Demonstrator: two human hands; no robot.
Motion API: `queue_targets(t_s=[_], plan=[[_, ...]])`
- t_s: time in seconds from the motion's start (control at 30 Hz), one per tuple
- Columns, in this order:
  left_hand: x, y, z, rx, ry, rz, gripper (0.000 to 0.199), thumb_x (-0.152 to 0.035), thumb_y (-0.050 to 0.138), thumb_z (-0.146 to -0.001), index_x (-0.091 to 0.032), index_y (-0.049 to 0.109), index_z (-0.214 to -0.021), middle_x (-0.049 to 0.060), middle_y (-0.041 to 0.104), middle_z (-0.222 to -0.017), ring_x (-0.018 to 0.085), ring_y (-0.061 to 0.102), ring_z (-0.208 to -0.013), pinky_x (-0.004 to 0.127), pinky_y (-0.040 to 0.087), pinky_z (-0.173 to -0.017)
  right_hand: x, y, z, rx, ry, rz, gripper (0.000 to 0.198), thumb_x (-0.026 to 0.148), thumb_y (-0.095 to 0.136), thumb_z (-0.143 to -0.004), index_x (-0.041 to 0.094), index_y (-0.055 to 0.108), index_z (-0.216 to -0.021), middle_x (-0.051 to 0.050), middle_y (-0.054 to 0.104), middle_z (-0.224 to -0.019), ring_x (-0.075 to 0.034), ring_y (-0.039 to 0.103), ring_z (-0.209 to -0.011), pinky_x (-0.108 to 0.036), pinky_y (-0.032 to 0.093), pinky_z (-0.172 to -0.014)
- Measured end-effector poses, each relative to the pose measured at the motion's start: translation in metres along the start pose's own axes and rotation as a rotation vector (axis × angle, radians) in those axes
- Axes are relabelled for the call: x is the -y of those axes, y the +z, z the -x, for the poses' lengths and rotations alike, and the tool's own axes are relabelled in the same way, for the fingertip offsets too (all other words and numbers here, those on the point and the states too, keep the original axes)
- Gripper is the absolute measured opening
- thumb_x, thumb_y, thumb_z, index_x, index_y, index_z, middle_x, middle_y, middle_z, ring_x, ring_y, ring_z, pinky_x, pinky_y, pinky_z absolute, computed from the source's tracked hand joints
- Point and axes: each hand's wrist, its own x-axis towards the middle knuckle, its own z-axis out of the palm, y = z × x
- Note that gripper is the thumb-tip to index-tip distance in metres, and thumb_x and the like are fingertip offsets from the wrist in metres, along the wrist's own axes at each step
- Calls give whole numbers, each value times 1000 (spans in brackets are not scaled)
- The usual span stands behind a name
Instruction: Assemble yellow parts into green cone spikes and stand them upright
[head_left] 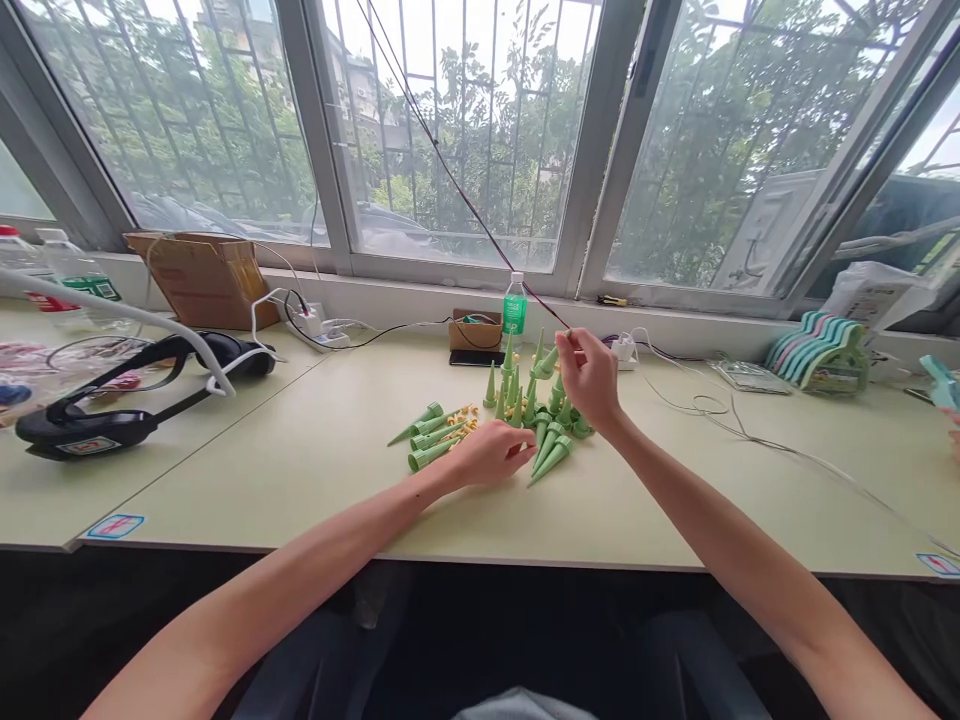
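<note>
Green plastic watering spikes stand and lie in a cluster at the middle of the table; several lying spikes [553,458] point toward me. My right hand [591,378] is raised at the cluster's right side, its fingers pinched at the narrow end of a tilted green spike [546,363]. Lower and to the left, my left hand [496,452] rests at the cluster's near edge with curled fingers touching or close to the lying spikes. What its fingertips hold, if anything, is hidden. Left of it lie several more green spikes [429,452] and small yellowish pieces [469,415].
Behind the cluster stand a green-labelled bottle [514,305], a small cardboard box [475,330] and a dark phone [476,358]. A black headset [105,425] and a cardboard box [199,285] are at left. White cables [739,425] and pastel hangers [817,352] lie at right.
</note>
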Motion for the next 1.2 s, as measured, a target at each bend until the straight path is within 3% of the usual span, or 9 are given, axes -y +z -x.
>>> queue_targets(t_s=[0.27,0.63,1.2], plan=[[0,-1,1,22,-5,8,26,-27,46,-91,-17,66,-78,-5,45,-49,8,34,-45,20,32,-53,-10,13,-17,65,-9,33,36,40,44,-97,21,41,-67,1,51,-61,-13,44,-53,-26,32,-57],[-1,-2,0,26,17,-5,24,-25,48,-90,-17,65,-75,-5,45,-49,8,33,-45,20,33,-53,-21,26,-10,177,21,55,37,37,47,-93,22,37,-62,4,41,-52,-12,38,-47,-27,30,-55],[-2,-1,1,22,26,-16,24,-23,47,-89,-17,64,-72,-5,44,-48,8,32,-44,20,31,-50,-28,34,9,290,7,100,32,33,47,-92,22,38,-63,3,47,-53,-13,39,-49,-27,29,-55]])
